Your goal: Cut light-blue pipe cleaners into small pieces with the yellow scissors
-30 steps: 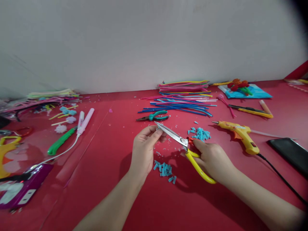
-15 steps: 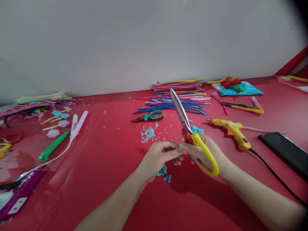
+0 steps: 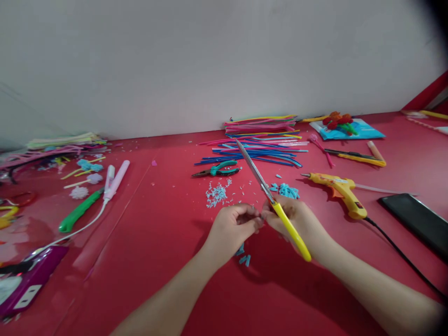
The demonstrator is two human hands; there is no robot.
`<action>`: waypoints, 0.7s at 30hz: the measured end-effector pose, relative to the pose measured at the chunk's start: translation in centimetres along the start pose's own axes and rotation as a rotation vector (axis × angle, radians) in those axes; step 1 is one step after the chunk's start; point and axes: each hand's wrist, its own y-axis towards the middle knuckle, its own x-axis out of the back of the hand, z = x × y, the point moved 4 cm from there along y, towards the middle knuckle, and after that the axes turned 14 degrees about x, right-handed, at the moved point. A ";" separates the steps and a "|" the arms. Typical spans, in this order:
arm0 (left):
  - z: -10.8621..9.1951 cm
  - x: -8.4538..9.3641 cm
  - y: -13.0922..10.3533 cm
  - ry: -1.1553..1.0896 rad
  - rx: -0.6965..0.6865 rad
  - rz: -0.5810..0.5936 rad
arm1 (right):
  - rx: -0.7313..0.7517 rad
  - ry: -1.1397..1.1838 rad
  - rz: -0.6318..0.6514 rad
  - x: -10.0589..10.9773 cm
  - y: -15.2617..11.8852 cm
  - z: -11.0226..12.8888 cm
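My right hand (image 3: 297, 221) grips yellow-handled scissors (image 3: 271, 200), blades closed and pointing up and away to the left. My left hand (image 3: 233, 228) meets it with fingertips pinched together against the right fingers; what they pinch is too small to make out. Small blue cut pieces (image 3: 244, 255) lie on the red table (image 3: 157, 261) under the left hand. A second heap of blue pieces (image 3: 287, 190) sits behind the right hand, and pale blue trimmings (image 3: 216, 193) are scattered further left.
Teal-handled pliers (image 3: 219, 169) and a stack of coloured pipe cleaners (image 3: 261, 140) lie behind. A yellow glue gun (image 3: 341, 189) with its black cord and a black phone (image 3: 416, 219) are at right. A green-handled tool (image 3: 79, 212), pink device and craft flowers are at left.
The scissors swung up from lying low across the table to pointing away. My left hand left the blade tips and came to the right hand's fingers. The trimmings it had covered now show.
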 end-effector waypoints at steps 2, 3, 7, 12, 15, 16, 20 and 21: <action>0.2 0.0 0.0 0.026 -0.014 0.004 | -0.002 -0.010 0.002 0.0 0.0 0.0; 0.2 0.0 0.1 0.034 -0.016 0.008 | -0.007 -0.008 0.009 0.0 0.0 0.1; 0.3 -0.1 0.2 0.024 -0.002 0.025 | -0.020 0.018 0.035 -0.1 -0.1 0.3; 0.2 -0.1 0.2 0.005 -0.012 0.014 | 0.005 -0.033 0.035 0.1 0.1 0.6; -0.2 0.6 0.3 -0.053 -0.026 -0.035 | 0.066 -0.178 0.028 0.9 0.2 1.1; -0.4 0.9 0.4 -0.088 -0.034 -0.058 | 0.091 -0.259 0.031 1.2 0.2 1.2; -1.2 2.8 0.3 -0.319 -0.099 -0.230 | 0.150 -0.618 0.103 1.7 -0.1 1.3; -1.3 3.2 0.2 -0.364 -0.112 -0.254 | 0.163 -0.683 0.127 1.7 -0.1 1.2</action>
